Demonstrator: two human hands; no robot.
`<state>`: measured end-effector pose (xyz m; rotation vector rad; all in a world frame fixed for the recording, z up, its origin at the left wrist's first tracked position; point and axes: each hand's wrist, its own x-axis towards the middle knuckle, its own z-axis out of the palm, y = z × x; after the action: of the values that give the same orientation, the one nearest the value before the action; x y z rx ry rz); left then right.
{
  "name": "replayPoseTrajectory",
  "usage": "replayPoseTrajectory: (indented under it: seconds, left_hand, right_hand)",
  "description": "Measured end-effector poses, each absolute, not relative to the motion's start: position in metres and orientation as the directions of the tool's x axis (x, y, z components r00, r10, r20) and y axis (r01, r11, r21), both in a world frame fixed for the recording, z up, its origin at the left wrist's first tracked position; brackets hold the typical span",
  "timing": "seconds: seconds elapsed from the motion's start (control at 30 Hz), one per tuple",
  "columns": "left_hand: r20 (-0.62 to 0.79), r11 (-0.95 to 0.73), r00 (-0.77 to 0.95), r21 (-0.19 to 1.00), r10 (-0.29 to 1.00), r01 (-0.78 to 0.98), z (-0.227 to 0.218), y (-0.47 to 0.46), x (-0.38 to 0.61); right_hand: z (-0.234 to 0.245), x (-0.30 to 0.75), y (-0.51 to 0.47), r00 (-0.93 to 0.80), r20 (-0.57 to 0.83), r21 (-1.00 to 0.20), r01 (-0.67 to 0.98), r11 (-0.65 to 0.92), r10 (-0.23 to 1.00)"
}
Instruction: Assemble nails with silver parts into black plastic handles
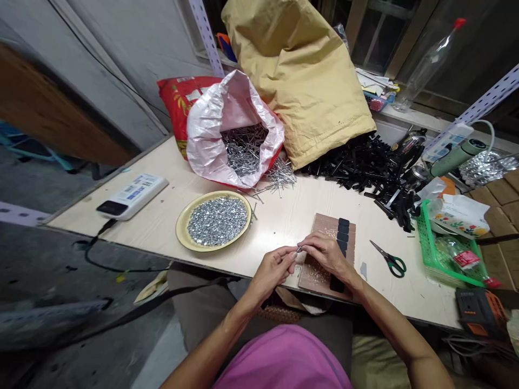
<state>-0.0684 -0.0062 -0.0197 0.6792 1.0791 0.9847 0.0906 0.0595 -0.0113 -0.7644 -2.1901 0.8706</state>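
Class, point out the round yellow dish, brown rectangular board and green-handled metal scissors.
Round yellow dish (182, 224): head view, left rim.
Brown rectangular board (316, 278): head view, bare near part.
Green-handled metal scissors (390, 259): head view, handle base.

We sit in a small workshop, sack (203, 141) of metal pins (246, 150), dish (181, 227) of metal bits (217, 220), heaped black parts (354, 165), scissors (389, 260)

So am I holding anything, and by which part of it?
Yes, your left hand and right hand pinch a small greyish piece where they meet; they cover most of it, so which part each grips cannot be told.
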Motion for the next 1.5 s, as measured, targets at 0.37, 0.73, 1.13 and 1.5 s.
replayPoseTrajectory:
  seconds: [0.37,0.73,1.13,1.5]
  left_hand:
    - [-0.182,0.183,0.192,0.983,0.964,0.015,-0.019,-0.007,-0.072]
    - [0.001,-0.031,0.129,0.974,0.992,0.226,-0.022,-0.009,-0.065]
    - [-0.221,0.225,0.225,0.974,0.949,0.007,-0.011,-0.007,-0.071]
    - [-0.261,0.264,0.225,0.964,0.939,0.018,-0.012,-0.005,-0.072]
  right_hand:
    - [-0.005,0.106,0.061,-0.675,0.228,-0.842,0.225,0.490,0.702]
    - [-0.005,0.105,0.051,-0.674,0.312,-0.675,0.340,0.655,0.670]
    - [-0.003,0.096,0.049,-0.579,0.056,-0.936,0.253,0.245,0.813]
    - [-0.002,0.098,0.053,-0.581,0.148,-0.886,0.282,0.368,0.800]
